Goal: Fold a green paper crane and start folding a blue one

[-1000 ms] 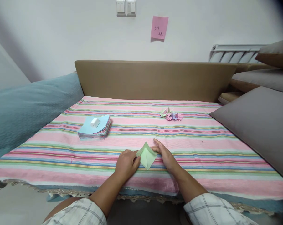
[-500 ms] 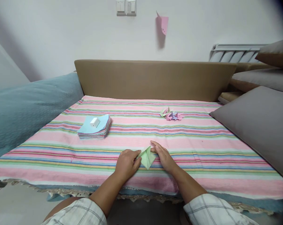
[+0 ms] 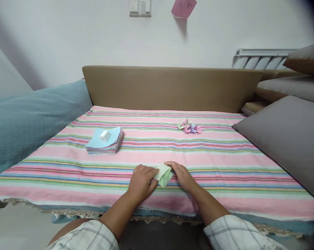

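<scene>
A light green sheet of origami paper (image 3: 164, 175), partly folded with a flap standing over a pointed lower end, lies on the striped cloth between my hands. My left hand (image 3: 142, 180) pinches its left edge, thumb below and fingers above. At the upper right corner, my right hand (image 3: 181, 175) has its fingertips closed on the paper. Beyond them on the cloth is a small cluster of folded paper pieces (image 3: 190, 127) in pink, purple and green. To the left sits a stack of coloured paper (image 3: 105, 150), light blue on top, with a small white block (image 3: 105, 135) on it.
The striped cloth (image 3: 146, 146) covers the seat, with a lace edge toward me. A brown backrest (image 3: 170, 88) stands behind, a blue-covered armrest (image 3: 37, 114) at left, grey cushions (image 3: 284, 135) at right. A pink note (image 3: 183, 8) hangs on the wall.
The top flap of the green paper has folded downward over the middle, my fingers shifting slightly with it. On the wall, the pink note has swung upward, showing marks on it.
</scene>
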### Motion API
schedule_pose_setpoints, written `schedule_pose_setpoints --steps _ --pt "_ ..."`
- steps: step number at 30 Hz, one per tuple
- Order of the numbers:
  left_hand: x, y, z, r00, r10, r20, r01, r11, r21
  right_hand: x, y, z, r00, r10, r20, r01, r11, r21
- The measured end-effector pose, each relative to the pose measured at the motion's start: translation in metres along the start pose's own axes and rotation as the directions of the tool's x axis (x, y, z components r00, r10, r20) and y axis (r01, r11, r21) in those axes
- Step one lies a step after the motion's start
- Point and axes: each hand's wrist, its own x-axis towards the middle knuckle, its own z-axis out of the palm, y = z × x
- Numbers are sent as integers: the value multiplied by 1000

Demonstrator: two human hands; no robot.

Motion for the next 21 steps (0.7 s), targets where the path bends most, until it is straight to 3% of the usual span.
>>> schedule_pose_setpoints --steps 3,10,21 --pt "-1 0 2 1000 4 6 -4 1000 -2 0 1 0 1000 -16 3 16 1000 1" --pt "-2 -2 5 998 46 36 -43 997 -65 -2 -10 -2 997 -77 -14 74 980 -188" --pt "-2 3 -1 984 121 129 -115 992 -51 -1 -8 -3 997 -73 -3 66 921 -384"
